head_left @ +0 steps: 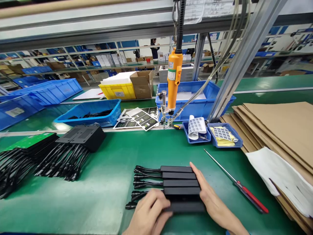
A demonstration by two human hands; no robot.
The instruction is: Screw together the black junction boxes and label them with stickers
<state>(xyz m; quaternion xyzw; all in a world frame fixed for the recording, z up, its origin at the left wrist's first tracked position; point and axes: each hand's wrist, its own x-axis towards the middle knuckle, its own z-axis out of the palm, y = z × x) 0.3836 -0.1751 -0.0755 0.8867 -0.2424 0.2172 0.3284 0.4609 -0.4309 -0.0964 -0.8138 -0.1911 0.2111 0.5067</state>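
Several slim black boxes with short cables [181, 183] lie side by side in a row on the green bench in front of me. Their plugs point left. My left hand [152, 210] is curled around the left end of the nearest black box [187, 207], which is blurred and sits slightly apart from the others; part of its cable is hidden by the fingers. Along the right ends of the row, my right hand [207, 194] lies with straight fingers, touching the boxes and gripping nothing.
A red-handled screwdriver [251, 196] lies to the right, beside stacked cardboard sheets [281, 127]. Stacked black boxes [83, 135] and green boards [29, 141] with cables stand left. An orange electric screwdriver [173, 81] hangs above small blue label trays [226, 143].
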